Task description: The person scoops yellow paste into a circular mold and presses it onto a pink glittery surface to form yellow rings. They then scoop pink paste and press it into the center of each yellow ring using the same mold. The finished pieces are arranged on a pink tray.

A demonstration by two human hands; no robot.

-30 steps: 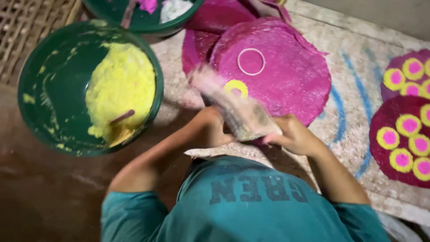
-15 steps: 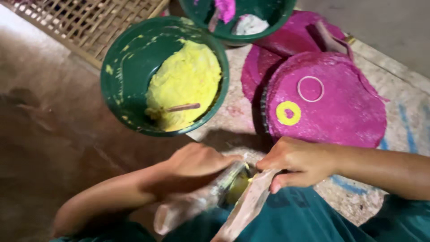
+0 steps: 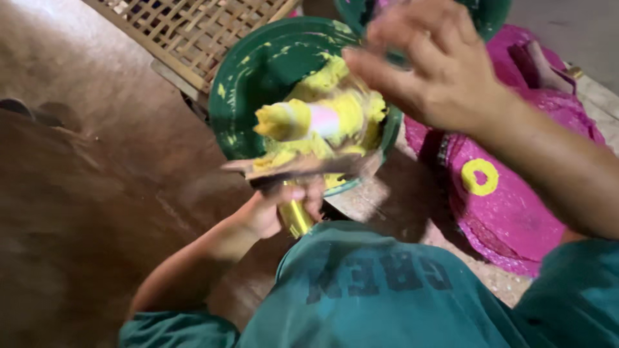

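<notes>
Now loading yellow paste: the left hand (image 3: 274,212) is closed around a brass-coloured tube (image 3: 295,218).

Just above that grip a paste-smeared flat stick (image 3: 303,169) blurs across, with a yellow lump (image 3: 303,120) over it; behind sits the green bowl (image 3: 248,84) of paste. Raised beyond, the right hand (image 3: 438,71) has loose fingers; whether it holds anything I cannot tell. Filling seems underway, calling for a steady tube.

Green bowl (image 3: 242,103): glossy plastic, smeared with thick yellow paste (image 3: 335,116). Tube (image 3: 295,217): shiny gold metal. Mat (image 3: 193,26): woven cane. Shirt (image 3: 387,296): matt cloth.
</notes>
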